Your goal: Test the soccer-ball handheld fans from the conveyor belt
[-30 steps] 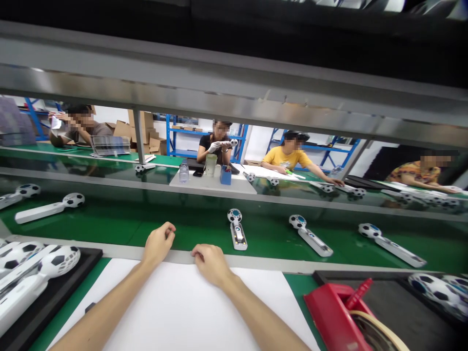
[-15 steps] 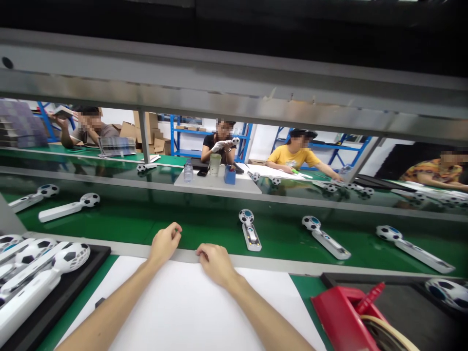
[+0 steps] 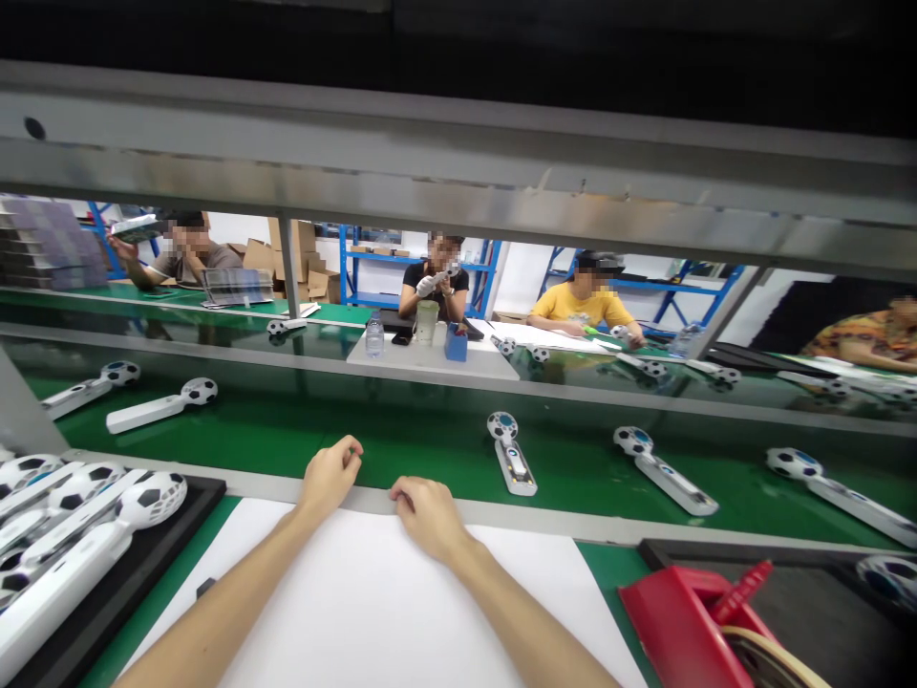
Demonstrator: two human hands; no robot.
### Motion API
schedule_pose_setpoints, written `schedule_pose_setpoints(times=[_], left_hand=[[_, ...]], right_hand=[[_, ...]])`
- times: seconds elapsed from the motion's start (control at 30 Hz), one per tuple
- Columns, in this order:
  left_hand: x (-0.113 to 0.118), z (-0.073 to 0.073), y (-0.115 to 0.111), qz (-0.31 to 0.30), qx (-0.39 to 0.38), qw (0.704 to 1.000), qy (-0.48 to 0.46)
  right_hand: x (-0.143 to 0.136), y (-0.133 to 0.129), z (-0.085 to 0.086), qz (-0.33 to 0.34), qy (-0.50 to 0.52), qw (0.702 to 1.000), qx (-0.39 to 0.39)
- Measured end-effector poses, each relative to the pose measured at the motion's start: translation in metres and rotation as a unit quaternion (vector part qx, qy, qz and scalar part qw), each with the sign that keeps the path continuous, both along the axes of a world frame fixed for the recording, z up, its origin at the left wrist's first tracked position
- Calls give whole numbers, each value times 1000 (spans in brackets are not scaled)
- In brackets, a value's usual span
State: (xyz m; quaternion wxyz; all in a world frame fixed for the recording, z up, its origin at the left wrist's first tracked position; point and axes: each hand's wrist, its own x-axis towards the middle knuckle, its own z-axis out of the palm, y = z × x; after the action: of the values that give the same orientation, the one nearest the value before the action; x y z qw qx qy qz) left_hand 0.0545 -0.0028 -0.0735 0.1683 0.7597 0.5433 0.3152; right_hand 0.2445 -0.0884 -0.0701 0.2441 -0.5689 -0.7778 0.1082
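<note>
We are stretching both forearms over a white sheet point(image 3: 344, 602) on the green bench point(image 3: 597, 569), and our hands are lying near each other, apart, by the pale rail point(image 3: 573, 522) along the green belt point(image 3: 401, 420). Our left hand point(image 3: 330, 476) is showing a half-open grip, its fingers bending loosely around air. Our right hand point(image 3: 428, 514) is curving downward, its fingertips partly hiding, so we are not managing to tell whether that grip is open or closed. The nearest ball-headed device point(image 3: 513, 459) is lying on the belt, to the right of our right hand and apart from it, its head pointing away from us. Farther right, a second device point(image 3: 665, 471) and a third device point(image 3: 838, 492) are lying slantwise. On our left, a black tray point(image 3: 195, 511) is holding a cluster of similar devices point(image 3: 147, 500). On our right, a red holder point(image 3: 666, 612) is carrying a red pen point(image 3: 743, 592). Beyond the belt, a person in yellow point(image 3: 577, 304) is working beside a gloved person point(image 3: 435, 285).
</note>
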Motion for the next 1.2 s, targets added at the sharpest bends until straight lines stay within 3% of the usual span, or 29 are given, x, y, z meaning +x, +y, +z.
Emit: schedule_pose_setpoints(times=[1.2], left_hand=[[-1,-1,1,1,-1,1000,11]], right_hand=[[-1,2,-2,2,-7,1000,8]])
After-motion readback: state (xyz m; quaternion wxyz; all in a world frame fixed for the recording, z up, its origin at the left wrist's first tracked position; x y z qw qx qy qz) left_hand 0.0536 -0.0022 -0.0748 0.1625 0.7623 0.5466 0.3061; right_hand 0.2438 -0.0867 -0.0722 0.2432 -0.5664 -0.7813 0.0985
